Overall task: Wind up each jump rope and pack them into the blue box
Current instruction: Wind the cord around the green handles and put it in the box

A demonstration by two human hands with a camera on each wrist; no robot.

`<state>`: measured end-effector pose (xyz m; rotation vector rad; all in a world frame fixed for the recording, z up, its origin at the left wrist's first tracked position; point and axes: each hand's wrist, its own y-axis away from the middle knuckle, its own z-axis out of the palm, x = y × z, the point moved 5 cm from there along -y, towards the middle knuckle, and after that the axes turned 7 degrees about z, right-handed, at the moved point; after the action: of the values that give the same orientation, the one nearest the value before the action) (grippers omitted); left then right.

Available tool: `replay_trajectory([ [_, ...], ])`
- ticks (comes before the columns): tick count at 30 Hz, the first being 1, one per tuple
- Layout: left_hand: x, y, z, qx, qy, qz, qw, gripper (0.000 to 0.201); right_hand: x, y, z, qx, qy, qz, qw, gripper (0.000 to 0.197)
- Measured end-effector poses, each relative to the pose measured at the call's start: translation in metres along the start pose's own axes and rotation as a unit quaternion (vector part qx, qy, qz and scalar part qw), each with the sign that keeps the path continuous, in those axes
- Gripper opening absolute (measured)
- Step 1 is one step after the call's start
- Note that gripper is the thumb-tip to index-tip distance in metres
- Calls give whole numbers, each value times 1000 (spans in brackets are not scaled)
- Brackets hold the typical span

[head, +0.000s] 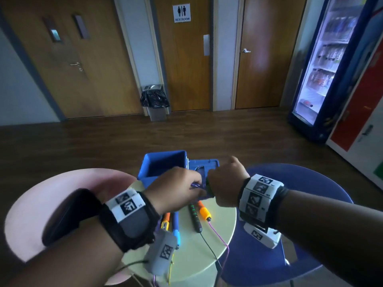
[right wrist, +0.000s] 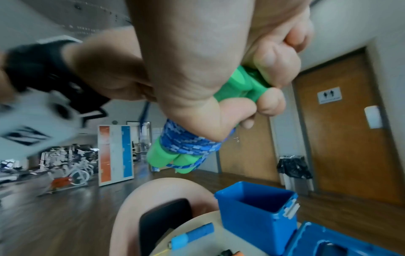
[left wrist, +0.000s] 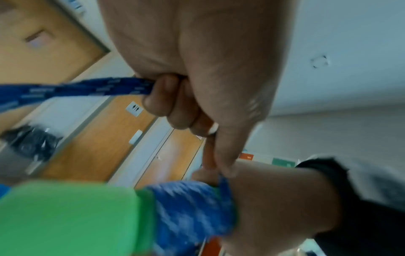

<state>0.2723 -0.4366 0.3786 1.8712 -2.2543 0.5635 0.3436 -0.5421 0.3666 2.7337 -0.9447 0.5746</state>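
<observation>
Right hand (right wrist: 252, 72) clenched round twin green foam handles (right wrist: 243, 86) above the surface (head: 192, 251) — braided blue rope (right wrist: 188, 143) coiled tight, plain only from the wrist. Left hand (left wrist: 197, 78) fingers (left wrist: 162, 97) pinching the loose rope end. Blue box (head: 163, 162) open just beyond — hard plastic, square-walled.

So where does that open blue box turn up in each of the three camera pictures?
Head view: blue box sits at centre, just beyond both hands.
Left wrist view: not in it.
Right wrist view: lower right, on the table.
Shared landmark: the restroom sign on the door.
</observation>
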Motion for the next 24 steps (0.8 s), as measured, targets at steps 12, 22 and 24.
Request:
replay_trajectory([
  [12, -19, -16, 0, -126, 52, 46, 990, 34, 9, 7, -22, 5, -33, -115, 993, 12],
  [22, -16, -14, 14, -110, 60, 52, 991, 35, 30, 23, -14, -101, -308, -105, 940, 50],
  [24, -15, -12, 12, -82, 54, 64, 993, 35, 37, 20, -7, -141, -450, -55, 880, 47],
])
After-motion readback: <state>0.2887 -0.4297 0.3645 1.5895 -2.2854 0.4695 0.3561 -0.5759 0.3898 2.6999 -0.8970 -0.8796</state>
